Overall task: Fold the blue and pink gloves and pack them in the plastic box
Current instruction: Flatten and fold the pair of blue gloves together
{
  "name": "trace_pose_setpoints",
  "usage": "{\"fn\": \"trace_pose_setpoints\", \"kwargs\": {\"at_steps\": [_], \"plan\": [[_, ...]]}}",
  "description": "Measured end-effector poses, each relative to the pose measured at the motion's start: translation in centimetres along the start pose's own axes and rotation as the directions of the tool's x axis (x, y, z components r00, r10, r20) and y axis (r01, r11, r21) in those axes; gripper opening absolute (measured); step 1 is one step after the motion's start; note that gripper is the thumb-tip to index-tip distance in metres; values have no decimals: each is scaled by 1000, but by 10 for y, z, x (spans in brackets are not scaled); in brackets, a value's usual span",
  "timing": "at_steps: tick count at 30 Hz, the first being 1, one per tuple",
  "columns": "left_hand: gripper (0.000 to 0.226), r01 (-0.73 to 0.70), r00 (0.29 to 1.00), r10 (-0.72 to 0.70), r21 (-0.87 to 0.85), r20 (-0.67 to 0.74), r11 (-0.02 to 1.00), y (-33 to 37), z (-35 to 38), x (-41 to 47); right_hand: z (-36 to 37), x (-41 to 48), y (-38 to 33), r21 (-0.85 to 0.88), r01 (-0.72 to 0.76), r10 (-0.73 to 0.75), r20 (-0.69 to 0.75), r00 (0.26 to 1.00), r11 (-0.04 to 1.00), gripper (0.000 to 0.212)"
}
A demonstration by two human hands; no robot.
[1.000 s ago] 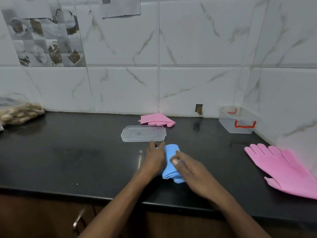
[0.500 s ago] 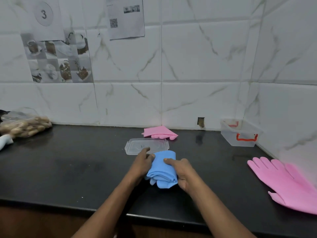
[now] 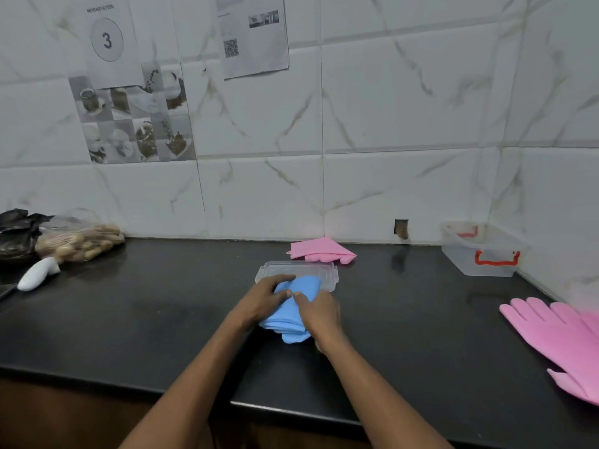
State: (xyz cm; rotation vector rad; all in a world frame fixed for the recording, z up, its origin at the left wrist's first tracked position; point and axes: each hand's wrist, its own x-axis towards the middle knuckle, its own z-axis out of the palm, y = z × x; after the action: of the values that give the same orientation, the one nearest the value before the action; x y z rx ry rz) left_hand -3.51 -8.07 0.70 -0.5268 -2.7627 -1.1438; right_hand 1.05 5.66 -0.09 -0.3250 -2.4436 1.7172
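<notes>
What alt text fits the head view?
Left hand and right hand grip a folded blue glove over the counter, beside a clear lid. A folded pink glove lies by the wall, a flat pink glove at right, the plastic box behind it.

White, grey-veined tiles (image 3: 389,108) are covering the back wall and meeting a side wall (image 3: 557,124) in a corner on the right. A paper sheet (image 3: 107,40) reading "WORKSTATION 3" and a second sheet (image 3: 252,40) bearing a QR code are hanging on the tiles, above a patterned tile (image 3: 136,124) picturing cups. A small dark hole (image 3: 401,229) is showing low in the wall. A glossy black counter (image 3: 129,319) is running along it, dimly reflecting the tiles, over a brown cabinet front (image 3: 64,416).
</notes>
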Motion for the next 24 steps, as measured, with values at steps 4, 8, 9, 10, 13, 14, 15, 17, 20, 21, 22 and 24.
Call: {"fn": "trace_pose_setpoints", "kwargs": {"at_steps": [4, 8, 9, 10, 13, 14, 15, 17, 20, 21, 22, 24], "plan": [[53, -114, 988, 128, 156, -82, 981, -3, 15, -2, -15, 1, 6, -646, 198, -254, 7, 967, 737, 71], [42, -263, 964, 264, 247, 31, 933, 2, 17, 7, -28, 6, 22, -477, 394, -205, 400, 893, 785, 69], [39, -227, 973, 211, 219, 96, 949, 1, 17, 6, -28, 6, 25, -488, 398, -183, 429, 884, 777, 73], [39, -193, 976, 167, 200, 138, 961, -3, 18, 7, -26, 5, 28, -524, 395, -153, 444, 883, 755, 78], [44, -188, 975, 142, 301, 170, 935, -9, 23, 6, -18, -1, 33, -675, 381, -91, 424, 901, 632, 96], [45, -203, 971, 138, 371, 194, 906, -8, 24, 6, -18, -2, 31, -693, 377, -71, 427, 901, 615, 101], [46, -212, 966, 122, 434, 228, 876, -5, 24, 7, -21, -2, 27, -692, 380, -45, 450, 892, 615, 104], [47, -213, 955, 71, 499, 288, 840, 4, 18, 9, -35, 0, 16, -629, 403, -22, 522, 852, 665, 100], [44, -179, 968, 60, 504, 242, 845, 25, 7, 12, -81, 6, 5, -369, 338, -119, 504, 855, 866, 81], [42, -177, 979, 96, 517, 179, 838, 33, 6, 13, -98, 7, 7, -356, 351, -173, 444, 879, 866, 70], [41, -174, 985, 143, 524, 101, 834, 41, 6, 13, -115, 9, 12, -408, 378, -221, 381, 898, 831, 57], [36, -176, 966, 242, 454, -92, 873, 58, 13, 11, -145, 16, 28, -537, 387, -254, 307, 917, 750, 40]]}}
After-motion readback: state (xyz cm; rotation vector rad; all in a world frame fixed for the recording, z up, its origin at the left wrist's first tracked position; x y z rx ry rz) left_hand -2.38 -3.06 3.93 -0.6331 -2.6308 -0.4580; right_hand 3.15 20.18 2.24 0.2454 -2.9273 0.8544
